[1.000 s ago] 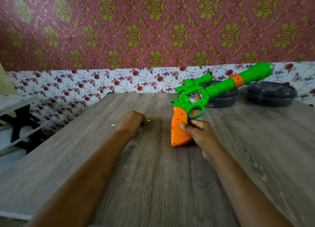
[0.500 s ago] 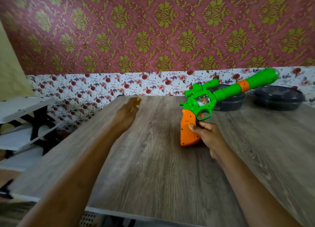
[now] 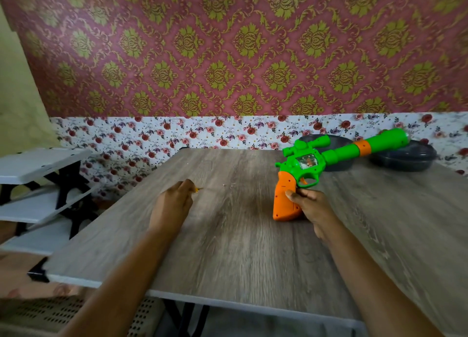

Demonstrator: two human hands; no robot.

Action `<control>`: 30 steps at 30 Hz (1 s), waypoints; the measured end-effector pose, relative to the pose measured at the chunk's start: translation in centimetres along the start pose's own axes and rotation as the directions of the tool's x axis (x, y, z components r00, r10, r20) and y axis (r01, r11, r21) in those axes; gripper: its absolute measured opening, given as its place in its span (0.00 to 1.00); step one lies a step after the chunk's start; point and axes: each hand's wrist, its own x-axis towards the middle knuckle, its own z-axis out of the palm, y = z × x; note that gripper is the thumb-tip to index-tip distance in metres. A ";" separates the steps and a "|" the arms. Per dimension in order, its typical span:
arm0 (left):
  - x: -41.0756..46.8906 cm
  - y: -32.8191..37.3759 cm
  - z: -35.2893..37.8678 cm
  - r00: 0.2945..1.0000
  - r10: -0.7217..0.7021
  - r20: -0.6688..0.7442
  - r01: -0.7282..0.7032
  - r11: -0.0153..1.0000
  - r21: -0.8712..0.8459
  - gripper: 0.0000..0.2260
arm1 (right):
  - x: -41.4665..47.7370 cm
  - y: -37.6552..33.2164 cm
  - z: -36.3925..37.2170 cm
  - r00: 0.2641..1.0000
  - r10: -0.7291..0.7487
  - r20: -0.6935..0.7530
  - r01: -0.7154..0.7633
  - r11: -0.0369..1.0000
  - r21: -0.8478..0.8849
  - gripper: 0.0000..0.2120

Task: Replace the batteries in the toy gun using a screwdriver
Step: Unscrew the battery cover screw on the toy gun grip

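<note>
The toy gun (image 3: 336, 154) has a green body and barrel and an orange grip (image 3: 283, 197). It stands tilted with the grip's butt on the wooden table (image 3: 240, 248) and the barrel pointing up to the right. My right hand (image 3: 310, 207) holds the orange grip from the right side. My left hand (image 3: 174, 200) hovers at the table's left part with curled fingers around the screwdriver (image 3: 198, 189); only its yellow-orange tip shows past the fingers. A tiny pale speck (image 3: 223, 185) lies on the table between the hands.
Two dark round containers (image 3: 405, 157) sit at the back right behind the gun's barrel. A white shelf rack with black brackets (image 3: 40, 185) stands left of the table. The table's front edge (image 3: 228, 302) runs below my forearms.
My left hand picked the screwdriver up off the table, lifted it toward the far left, then came back down nearer the middle. The gun and right hand stayed put.
</note>
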 end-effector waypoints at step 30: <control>2.2 12.5 2.3 0.759 -0.134 0.637 0.614 0.475 -0.631 0.21 | -0.8 0.1 -0.5 0.997 0.051 0.061 -0.051 0.999 -0.002 0.16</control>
